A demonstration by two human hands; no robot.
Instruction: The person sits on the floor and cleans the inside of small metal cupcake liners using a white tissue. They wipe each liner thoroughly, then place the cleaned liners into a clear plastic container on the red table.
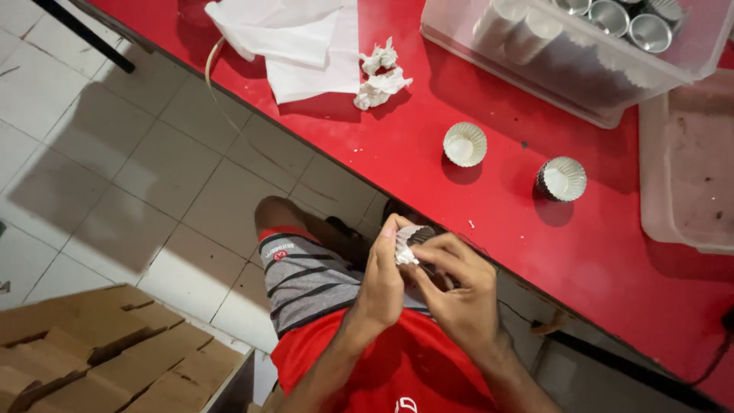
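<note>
The person sat at the near edge of the red worktop (428,145), both hands over the lap and just short of that edge. The left hand (382,287) and the right hand (459,287) were each closed on one small fluted metal cup (417,234), held between them with a piece of crumpled white paper (403,248) tucked against it; the left fingers pinched the paper side, while the right fingers curled round the cup from the other side.

On the worktop two more cups stood apart from each other, well in from the near edge: a pale one (465,144) with a white paper lining showing inside, and to its right a darker metal one (562,179), also with something white in it. Toward the far right corner stood a clear plastic tub (459,34) holding stacks of the same cups, some lying on their sides and some upright with open mouths; I could not count them. Beside it, at the right edge, sat a second clear tub (688,176), with only dark specks visible on its bottom.

Toward the far left corner lay a white sheet of folded paper or plastic (306,46), and just beside it two crumpled white wads (380,76). On the tiled floor (138,168), beside the person's left knee, sat brown cardboard cartons (99,356) with open flaps.
</note>
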